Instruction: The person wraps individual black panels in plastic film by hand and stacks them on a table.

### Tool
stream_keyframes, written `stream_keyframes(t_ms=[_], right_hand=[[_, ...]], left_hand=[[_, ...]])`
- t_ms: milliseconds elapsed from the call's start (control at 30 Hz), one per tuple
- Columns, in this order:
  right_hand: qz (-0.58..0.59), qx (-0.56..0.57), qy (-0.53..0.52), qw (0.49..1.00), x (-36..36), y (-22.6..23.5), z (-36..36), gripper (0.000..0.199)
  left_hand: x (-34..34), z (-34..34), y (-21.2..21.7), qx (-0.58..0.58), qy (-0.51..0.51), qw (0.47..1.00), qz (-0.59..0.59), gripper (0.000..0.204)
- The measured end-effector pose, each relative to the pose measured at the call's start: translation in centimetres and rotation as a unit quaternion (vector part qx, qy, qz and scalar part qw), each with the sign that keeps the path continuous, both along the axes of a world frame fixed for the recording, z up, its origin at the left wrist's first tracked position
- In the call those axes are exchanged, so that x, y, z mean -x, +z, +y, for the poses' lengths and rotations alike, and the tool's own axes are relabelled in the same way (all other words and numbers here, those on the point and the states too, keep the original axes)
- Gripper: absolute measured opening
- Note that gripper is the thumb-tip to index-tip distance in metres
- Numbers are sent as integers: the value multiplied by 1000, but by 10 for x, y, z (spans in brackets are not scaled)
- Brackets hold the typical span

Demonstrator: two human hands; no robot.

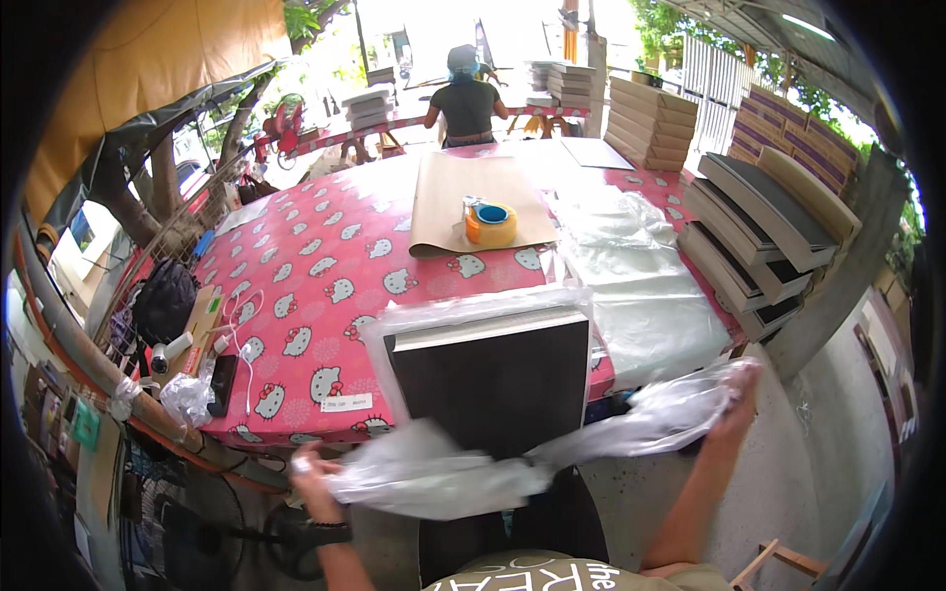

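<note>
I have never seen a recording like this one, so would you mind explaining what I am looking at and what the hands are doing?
There is no machine here. A person wears a wide fisheye camera on the head, looking down at their own bare hands, so straight edges bend near the rim.

The left hand and the right hand each grip one end of a clear plastic bag, stretched between them in front of the body. Just beyond it a flat dark box rests at the near edge of the table, with clear plastic around its far end.

The table carries a pink cartoon-cat tablecloth. On it lie a sheet of brown paper with an orange tape roll on top, and a pile of clear plastic bags. Stacked flat boxes stand at the right. Another person works at the far end, facing away.
</note>
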State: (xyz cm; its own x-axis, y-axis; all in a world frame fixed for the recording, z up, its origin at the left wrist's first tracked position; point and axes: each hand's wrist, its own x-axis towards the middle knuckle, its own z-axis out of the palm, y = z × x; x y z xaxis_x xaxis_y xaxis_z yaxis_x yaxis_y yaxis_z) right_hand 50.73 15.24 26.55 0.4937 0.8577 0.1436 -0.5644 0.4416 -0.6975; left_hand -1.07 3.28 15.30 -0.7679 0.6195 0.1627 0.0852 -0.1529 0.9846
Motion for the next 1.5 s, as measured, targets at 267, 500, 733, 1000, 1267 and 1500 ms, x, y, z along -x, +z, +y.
stream_keyframes(t_ms=[267, 500, 733, 1000, 1267, 1500], right_hand=[[-510, -176, 414, 734, 185, 8, -40, 14], [-482, -74, 616, 619, 149, 36, -27, 14], [-82, -371, 733, 564, 125, -49, -20, 20], [-6, -288, 602, 745, 107, -16, -11, 47], [-281, 39, 331, 900, 84, 8, 10, 23], [-620, -26, 52, 783, 118, 5, 65, 32]], left_hand=[[-106, 12, 136, -63, -343, 913, 213, 38], [-119, 0, 89, -11, -780, 613, -123, 27], [-117, 18, 39, -272, -472, 725, -421, 45], [-85, 24, -5, -370, -630, 635, -250, 41], [-61, 60, 94, -81, -369, 922, -87, 49], [-86, 115, 118, 7, -91, 871, 482, 44]])
